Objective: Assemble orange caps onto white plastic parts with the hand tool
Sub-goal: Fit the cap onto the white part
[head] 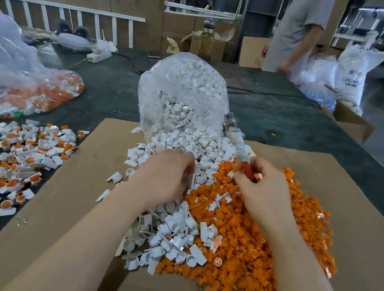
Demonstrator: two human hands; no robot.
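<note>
My right hand (262, 189) grips the red-handled hand tool (242, 150); my left hand (166, 176) curls into the loose white plastic parts (173, 229), beside the orange caps (257, 250).

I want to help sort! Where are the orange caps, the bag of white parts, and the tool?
orange caps (253, 241), head view, middle of the loose pile.
bag (184, 89), head view, its clear plastic side.
tool (238, 143), head view, the taped shaft above the right hand (263, 193).
</note>
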